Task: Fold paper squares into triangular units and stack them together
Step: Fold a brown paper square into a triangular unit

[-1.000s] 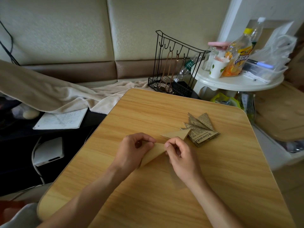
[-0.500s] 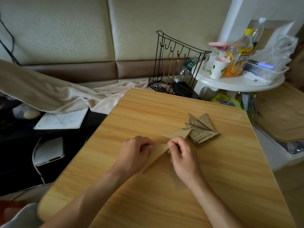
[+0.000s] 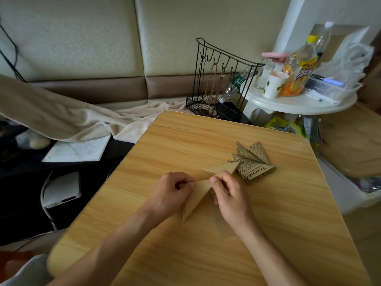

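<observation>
While pinched, paper [image 3: 195,198] between hands.

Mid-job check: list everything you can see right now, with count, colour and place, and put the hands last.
table: 1, light wood, centre
paper: 1, tan, partly folded, held over the table
folded units: small pile, newsprint, right of the paper; count unclear
wire rack: 1, black, behind the table
side table: 1, white, back right
juice bottle: 1, orange with yellow cap, on the side table
cup: 1, white with green leaves, on the side table
blanket: 1, cream, left
notebook: 1, white, left
left hand: pinches the paper
right hand: pinches the paper
</observation>
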`<state>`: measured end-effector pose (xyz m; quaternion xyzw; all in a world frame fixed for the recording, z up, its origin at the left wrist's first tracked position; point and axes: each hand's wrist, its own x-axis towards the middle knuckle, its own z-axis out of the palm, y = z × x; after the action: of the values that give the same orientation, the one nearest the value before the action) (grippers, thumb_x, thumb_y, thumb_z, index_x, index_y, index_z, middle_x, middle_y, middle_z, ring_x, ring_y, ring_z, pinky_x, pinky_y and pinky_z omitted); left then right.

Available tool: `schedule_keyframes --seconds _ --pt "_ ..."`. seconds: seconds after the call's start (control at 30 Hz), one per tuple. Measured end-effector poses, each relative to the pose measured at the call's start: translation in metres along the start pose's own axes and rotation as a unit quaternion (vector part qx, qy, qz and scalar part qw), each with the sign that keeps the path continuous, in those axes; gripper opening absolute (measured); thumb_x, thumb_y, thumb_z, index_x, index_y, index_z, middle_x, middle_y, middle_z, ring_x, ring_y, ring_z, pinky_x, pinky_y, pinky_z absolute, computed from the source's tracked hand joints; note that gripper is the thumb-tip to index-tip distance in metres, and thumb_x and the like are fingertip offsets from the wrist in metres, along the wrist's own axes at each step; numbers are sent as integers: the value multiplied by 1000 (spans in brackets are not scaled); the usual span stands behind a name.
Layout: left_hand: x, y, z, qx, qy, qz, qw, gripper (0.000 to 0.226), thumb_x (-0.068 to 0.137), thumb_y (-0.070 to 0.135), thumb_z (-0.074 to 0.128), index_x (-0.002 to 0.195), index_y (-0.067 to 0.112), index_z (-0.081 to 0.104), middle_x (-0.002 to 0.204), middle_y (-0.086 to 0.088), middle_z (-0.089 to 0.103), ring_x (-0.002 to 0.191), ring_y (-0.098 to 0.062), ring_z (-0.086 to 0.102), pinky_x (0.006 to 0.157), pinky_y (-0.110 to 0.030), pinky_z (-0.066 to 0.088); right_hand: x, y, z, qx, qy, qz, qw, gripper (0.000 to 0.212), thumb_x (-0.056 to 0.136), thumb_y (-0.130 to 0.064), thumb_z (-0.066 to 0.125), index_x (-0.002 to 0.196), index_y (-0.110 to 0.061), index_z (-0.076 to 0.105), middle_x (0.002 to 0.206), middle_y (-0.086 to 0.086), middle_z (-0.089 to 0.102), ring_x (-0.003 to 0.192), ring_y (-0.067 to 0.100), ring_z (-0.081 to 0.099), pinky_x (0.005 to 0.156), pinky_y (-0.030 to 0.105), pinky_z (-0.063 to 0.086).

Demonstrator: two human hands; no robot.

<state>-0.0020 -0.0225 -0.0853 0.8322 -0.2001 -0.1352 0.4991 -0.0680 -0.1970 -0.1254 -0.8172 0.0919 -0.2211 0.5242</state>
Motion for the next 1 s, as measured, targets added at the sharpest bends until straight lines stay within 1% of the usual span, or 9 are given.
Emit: schedule_keyframes --seconds 0.07,0.17,0.3,0.37,0.5,0.63,0.83,0.93,1.0 --pt "0 1 1 -5 -2 -8 1000 17 98 22 65 93 27 80 85 14 76 81 -3 68 76 -26 56 0 0 0 11 7 5 1000 34 100 -33 54 78 -8 54 67 25 53 62 42 50 58 47 41" --pt "-1 1 1 -10 -2 -19 1000 16 98 22 65 95 26 80 85 12 76 80 -4 68 75 -25 55 0 3 1 20 10 14 1000 36 107 -26 52 78 -3 49 66 24 53 58 37 52 56 42 41" --pt "-1 0 1 -18 -3 -18 1000 15 98 21 66 95 26 80 84 13 76 79 -3 68 69 -18 54 1 6 2 -8 7 15 1000 34 108 -20 50 80 -2 48 66 22 53 63 39 52 60 49 42" --pt "-1 0 0 -23 0 -17 1000 13 97 21 68 96 25 81 84 13 76 78 -3 68 68 -16 53 1 6 2 -5 14 7 1000 34 108 -24 51 80 -5 49 64 21 52 61 39 51 59 49 42" --pt "0 -1 -1 -75 3 -37 997 13 96 19 70 91 23 81 83 5 76 73 0 65 67 -18 52 1 0 1 10 11 -2 1000 36 97 -47 53 78 -17 55 59 19 50 57 37 50 56 43 40" --pt "-1 2 -2 -106 -11 -58 993 13 96 20 70 91 22 82 85 0 77 74 -2 66 68 -18 53 0 4 2 -8 -2 -7 1000 35 101 -38 55 76 -14 51 62 20 50 58 38 46 55 49 40" --pt "0 0 -6 25 -22 -23 999 10 94 26 72 94 27 82 84 9 77 82 -10 71 78 -33 58 0 6 2 -34 22 -20 999 29 104 -28 59 78 -16 54 60 13 51 57 32 49 58 48 43" --pt "0 -1 -6 -36 -28 -48 998 10 93 24 73 92 27 82 84 6 78 81 -13 72 77 -32 59 0 1 2 -15 -2 -13 1000 35 101 -39 56 74 -18 49 57 9 41 56 33 44 57 52 43" --pt "1 -1 -5 -83 -29 -64 994 12 93 22 73 88 27 83 84 1 78 74 -9 69 70 -23 58 -1 -2 1 -10 -23 -20 999 39 101 -41 55 70 -20 44 57 1 34 55 27 39 56 54 42"
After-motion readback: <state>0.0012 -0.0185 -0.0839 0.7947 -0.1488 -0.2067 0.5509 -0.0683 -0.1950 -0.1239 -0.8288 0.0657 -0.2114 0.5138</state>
